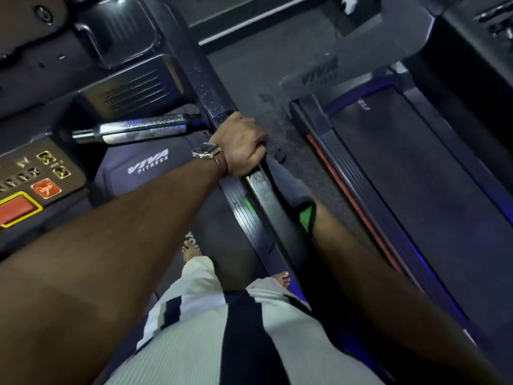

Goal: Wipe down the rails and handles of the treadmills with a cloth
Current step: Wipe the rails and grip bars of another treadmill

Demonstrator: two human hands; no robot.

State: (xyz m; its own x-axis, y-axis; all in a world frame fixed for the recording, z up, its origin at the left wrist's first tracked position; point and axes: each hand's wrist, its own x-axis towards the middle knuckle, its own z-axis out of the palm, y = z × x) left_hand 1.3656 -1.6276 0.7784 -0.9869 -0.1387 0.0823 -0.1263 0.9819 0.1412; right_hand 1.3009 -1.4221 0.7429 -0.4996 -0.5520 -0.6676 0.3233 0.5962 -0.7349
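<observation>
I stand on a treadmill, and its black right side rail [212,90] runs diagonally through the middle of the head view. My left hand [241,147], a watch on its wrist, grips this rail from above with the fingers curled over it. Just below it, a dark grey cloth [291,187] with a green edge lies along the right side of the rail. My right forearm [341,245] reaches up into the cloth. The cloth covers my right hand, which holds it at the rail; the fingers are hidden.
A chrome pulse handle [138,129] juts out left of the rail below the console [41,173], which has a red stop button [16,209]. A second treadmill's belt [416,176] lies to the right across a strip of dark floor [263,79]. My bare feet stand on the belt.
</observation>
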